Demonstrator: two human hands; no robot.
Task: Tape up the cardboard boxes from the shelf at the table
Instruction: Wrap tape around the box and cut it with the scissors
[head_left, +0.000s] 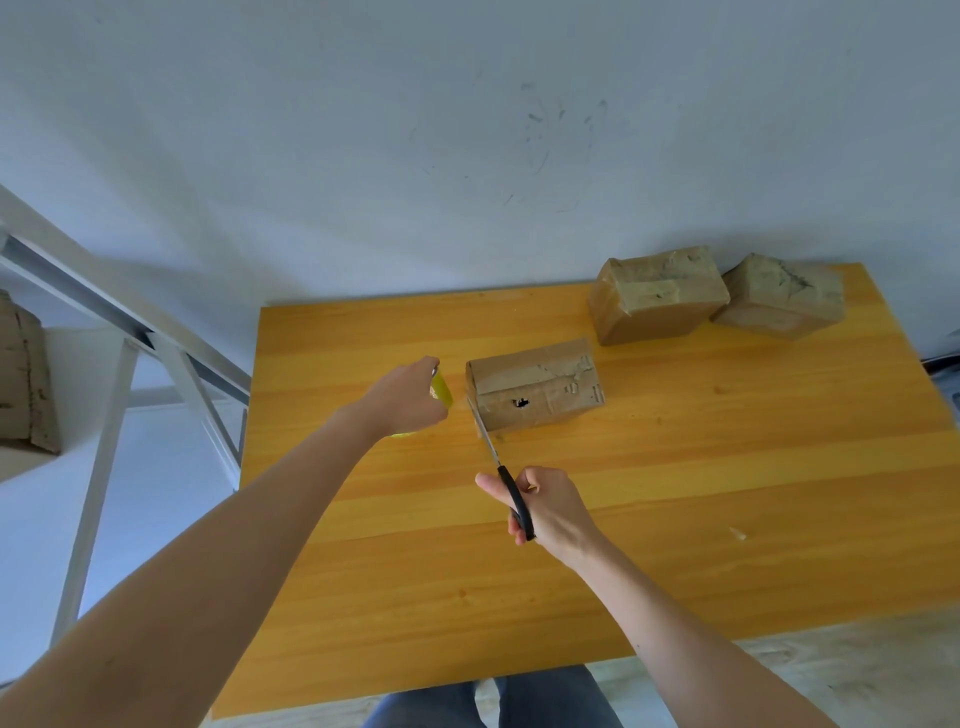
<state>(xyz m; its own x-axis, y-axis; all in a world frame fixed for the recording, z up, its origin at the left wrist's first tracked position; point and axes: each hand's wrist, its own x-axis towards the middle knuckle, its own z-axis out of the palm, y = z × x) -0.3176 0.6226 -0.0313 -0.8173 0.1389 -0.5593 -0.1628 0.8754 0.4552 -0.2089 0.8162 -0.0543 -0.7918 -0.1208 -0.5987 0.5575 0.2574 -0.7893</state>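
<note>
2 hands (410, 400) (553, 509), 1 scissors (512, 496), 1 tape (441, 389), 3 bxs (535, 384) (657, 293) (782, 296)

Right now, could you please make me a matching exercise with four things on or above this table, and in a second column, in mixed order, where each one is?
Things:
1. yellow tape roll
2. scissors
3. box with a hole
4. rightmost box

Places:
A. gripped by the right hand
B. far right corner of the table, beside another box
C. held by the left hand
D. mid-table, at the scissor blades

Pairs: 1-C, 2-A, 3-D, 4-B
</note>
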